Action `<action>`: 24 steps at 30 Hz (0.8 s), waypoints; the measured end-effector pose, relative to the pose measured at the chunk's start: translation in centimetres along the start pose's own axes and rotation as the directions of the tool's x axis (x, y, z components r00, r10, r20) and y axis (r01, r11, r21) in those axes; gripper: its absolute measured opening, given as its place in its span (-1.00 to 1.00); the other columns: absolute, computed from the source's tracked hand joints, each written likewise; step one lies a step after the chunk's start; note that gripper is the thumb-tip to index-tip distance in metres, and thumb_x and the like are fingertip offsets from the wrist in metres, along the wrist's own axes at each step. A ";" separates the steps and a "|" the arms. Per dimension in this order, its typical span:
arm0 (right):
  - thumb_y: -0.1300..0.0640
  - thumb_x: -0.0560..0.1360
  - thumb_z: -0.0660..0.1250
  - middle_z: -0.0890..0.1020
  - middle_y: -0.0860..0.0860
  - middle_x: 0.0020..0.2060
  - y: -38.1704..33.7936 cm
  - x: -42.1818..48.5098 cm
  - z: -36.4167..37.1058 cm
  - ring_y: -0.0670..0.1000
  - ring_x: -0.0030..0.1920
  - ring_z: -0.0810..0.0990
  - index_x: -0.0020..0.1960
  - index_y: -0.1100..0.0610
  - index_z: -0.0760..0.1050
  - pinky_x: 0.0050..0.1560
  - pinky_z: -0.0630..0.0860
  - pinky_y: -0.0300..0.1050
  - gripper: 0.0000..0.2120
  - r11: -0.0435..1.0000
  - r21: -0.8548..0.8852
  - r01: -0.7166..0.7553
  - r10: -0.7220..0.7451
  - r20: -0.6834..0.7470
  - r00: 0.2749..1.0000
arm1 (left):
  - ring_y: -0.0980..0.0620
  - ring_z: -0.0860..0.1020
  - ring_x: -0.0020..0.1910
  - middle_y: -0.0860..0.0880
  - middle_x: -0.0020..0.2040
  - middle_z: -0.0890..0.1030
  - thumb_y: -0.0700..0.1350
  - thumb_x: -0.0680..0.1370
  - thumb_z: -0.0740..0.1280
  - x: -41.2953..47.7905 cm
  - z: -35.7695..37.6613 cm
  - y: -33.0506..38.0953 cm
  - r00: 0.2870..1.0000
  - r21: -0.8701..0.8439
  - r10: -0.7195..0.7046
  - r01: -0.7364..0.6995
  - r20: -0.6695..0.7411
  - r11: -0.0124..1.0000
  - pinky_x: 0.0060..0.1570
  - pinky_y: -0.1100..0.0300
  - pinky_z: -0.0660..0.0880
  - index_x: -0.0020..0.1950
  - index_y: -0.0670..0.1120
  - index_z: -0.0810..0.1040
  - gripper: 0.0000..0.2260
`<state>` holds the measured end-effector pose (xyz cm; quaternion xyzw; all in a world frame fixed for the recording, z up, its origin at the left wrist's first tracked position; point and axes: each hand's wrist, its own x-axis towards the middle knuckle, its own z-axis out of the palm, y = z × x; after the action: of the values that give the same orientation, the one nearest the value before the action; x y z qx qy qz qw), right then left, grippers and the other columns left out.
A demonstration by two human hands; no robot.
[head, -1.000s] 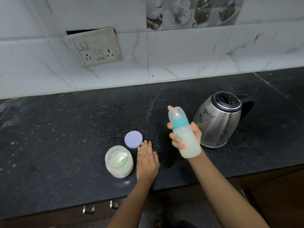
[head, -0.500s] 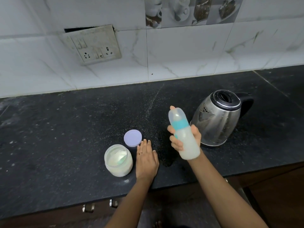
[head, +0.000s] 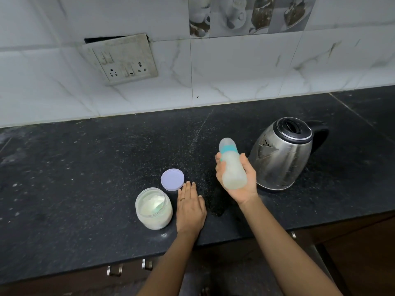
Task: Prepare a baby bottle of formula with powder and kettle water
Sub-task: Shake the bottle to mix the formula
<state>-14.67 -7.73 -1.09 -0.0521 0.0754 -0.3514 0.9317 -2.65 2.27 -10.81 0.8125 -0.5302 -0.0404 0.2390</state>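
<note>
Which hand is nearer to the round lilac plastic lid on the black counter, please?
Left. The left hand lies flat, fingertips just beside the round lilac plastic lid; the right hand is off to the lid's right, holding the milky baby bottle.

Right hand (head: 237,178) grips bottle (head: 232,165) above the counter (head: 85,167). Kettle (head: 282,154) sits just right of the grip, tight gap there. Left of the grip: narrow lane of bare counter, then left hand (head: 190,208) lying flat, with jar (head: 154,208) and lid (head: 172,179) just past it. Beyond the grip, open counter runs to the wall (head: 235,71).
</note>
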 end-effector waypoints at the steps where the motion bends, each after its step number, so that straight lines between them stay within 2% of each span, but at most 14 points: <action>1: 0.14 0.37 0.48 0.53 0.18 0.07 0.3 -0.3 0.3 0.08 -0.15 0.58 0.31 0.30 0.34 -0.15 0.57 -0.06 -0.40 0.996 -0.086 0.016 -0.013 0.033 0.999 | -0.14 0.39 0.39 -0.25 0.35 0.46 -0.05 0.55 0.00 0.0 0.0 0.0 1.000 -0.006 0.000 0.000 0.001 1.000 0.44 -0.01 0.16 0.36 -0.28 0.43 -0.51; 3: 0.13 0.43 0.38 0.51 0.20 0.07 0.6 -0.8 0.8 0.08 -0.15 0.55 0.27 0.32 0.34 -0.15 0.54 -0.06 -0.50 0.980 -0.195 0.032 -0.018 0.074 0.997 | -0.15 0.38 0.39 -0.25 0.35 0.46 -0.05 0.55 0.00 0.0 0.1 -0.1 1.000 -0.008 -0.001 0.001 -0.002 1.000 0.44 0.00 0.15 0.36 -0.28 0.43 -0.50; 5: 0.10 0.39 0.41 0.50 0.20 0.06 0.8 -1.0 1.9 0.09 -0.14 0.56 0.30 0.29 0.30 -0.16 0.56 -0.01 -0.42 0.972 -0.235 0.022 -0.008 0.059 0.998 | -0.15 0.38 0.39 -0.25 0.35 0.46 -0.05 0.55 -0.01 0.0 0.1 0.0 1.000 -0.004 -0.001 0.001 0.000 1.000 0.44 -0.01 0.16 0.36 -0.28 0.43 -0.50; 8: 0.07 0.33 0.46 0.52 0.23 0.04 0.6 -0.4 2.3 0.16 -0.12 0.60 0.37 0.24 0.31 -0.07 0.59 0.16 -0.31 0.992 -0.117 0.056 -0.061 -0.035 0.998 | -0.14 0.37 0.40 -0.25 0.36 0.45 -0.04 0.56 -0.02 -0.1 0.0 0.0 1.000 0.004 0.003 -0.003 0.004 1.000 0.44 0.00 0.16 0.36 -0.28 0.42 -0.50; 10: 0.17 0.21 0.56 0.55 0.26 -0.03 0.6 -0.2 2.8 0.16 -0.17 0.62 0.30 0.29 0.38 -0.07 0.58 0.25 -0.28 0.986 -0.137 0.093 -0.106 -0.093 0.990 | -0.14 0.36 0.41 -0.25 0.37 0.44 -0.03 0.56 -0.03 -0.1 -0.1 0.0 1.000 -0.002 0.004 -0.004 0.006 1.000 0.45 0.00 0.14 0.37 -0.28 0.42 -0.49; 12: 0.18 0.08 0.66 0.57 0.25 -0.10 0.6 -0.2 3.0 0.14 -0.22 0.64 0.23 0.29 0.42 -0.13 0.60 0.22 -0.21 0.980 -0.166 0.106 -0.125 -0.110 0.986 | -0.13 0.35 0.42 -0.24 0.38 0.43 -0.03 0.56 -0.04 -0.1 -0.1 0.0 1.000 0.002 0.001 -0.001 0.012 1.000 0.46 0.02 0.12 0.38 -0.27 0.41 -0.48; 15: 0.14 -0.06 0.70 0.52 0.17 -0.21 0.4 0.1 3.1 0.08 -0.30 0.60 0.12 0.26 0.42 -0.22 0.63 0.04 -0.17 0.977 -0.179 0.115 -0.145 -0.165 0.976 | -0.13 0.35 0.42 -0.24 0.38 0.44 -0.02 0.56 -0.05 -0.1 -0.1 0.0 1.000 0.002 0.001 -0.001 0.013 1.000 0.46 0.02 0.12 0.38 -0.27 0.41 -0.47; 16: 0.15 -0.03 0.69 0.51 0.16 -0.25 0.4 0.3 3.3 0.08 -0.30 0.60 0.10 0.26 0.42 -0.16 0.63 0.08 -0.22 0.979 -0.150 0.141 -0.167 -0.181 0.969 | -0.13 0.35 0.42 -0.25 0.38 0.43 -0.02 0.56 -0.05 -0.1 -0.1 0.0 1.000 0.000 0.001 -0.001 0.012 1.000 0.46 0.02 0.12 0.38 -0.27 0.41 -0.47; 18: 0.16 0.18 0.59 0.51 0.19 -0.25 0.5 0.7 4.0 0.18 -0.21 0.63 0.13 0.27 0.41 0.09 0.52 0.28 -0.38 0.980 -0.070 0.185 -0.195 -0.198 0.961 | -0.13 0.34 0.42 -0.24 0.39 0.43 -0.01 0.56 -0.06 0.0 -0.2 0.0 1.000 -0.002 0.003 -0.003 0.016 1.000 0.46 0.01 0.13 0.39 -0.27 0.41 -0.46; 20: 0.12 0.36 0.45 0.52 0.26 -0.07 0.2 1.0 3.7 0.31 -0.05 0.63 0.31 0.30 0.34 0.09 0.50 0.34 -0.40 0.983 0.066 0.171 -0.153 -0.218 0.964 | -0.13 0.33 0.43 -0.24 0.39 0.42 -0.01 0.56 -0.06 0.0 -0.2 0.0 1.000 -0.005 -0.005 0.005 0.020 1.000 0.46 0.01 0.13 0.39 -0.27 0.40 -0.46; 22: 0.12 0.42 0.39 0.49 0.27 0.11 0.0 0.9 2.5 0.24 -0.02 0.64 0.43 0.29 0.23 -0.03 0.61 0.18 -0.33 0.989 0.148 0.022 -0.002 -0.132 0.991 | -0.13 0.33 0.43 -0.24 0.40 0.41 0.00 0.56 -0.06 -0.1 -0.2 0.0 1.000 -0.012 -0.004 0.004 0.023 1.000 0.47 0.02 0.12 0.40 -0.27 0.39 -0.45; 24: 0.15 0.42 0.39 0.47 0.24 0.13 0.0 0.4 1.8 0.15 -0.07 0.60 0.39 0.31 0.22 -0.08 0.62 0.02 -0.37 0.993 0.050 -0.103 0.104 -0.011 0.995 | -0.13 0.31 0.45 -0.23 0.41 0.40 0.01 0.56 -0.07 0.0 -0.1 -0.1 1.000 -0.021 -0.001 0.001 0.023 1.000 0.47 0.05 0.08 0.41 -0.26 0.38 -0.45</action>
<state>-14.03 -7.94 0.68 -0.0228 0.0757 -0.3048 0.9491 -2.56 2.37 -10.72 0.8097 -0.5321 -0.0556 0.2414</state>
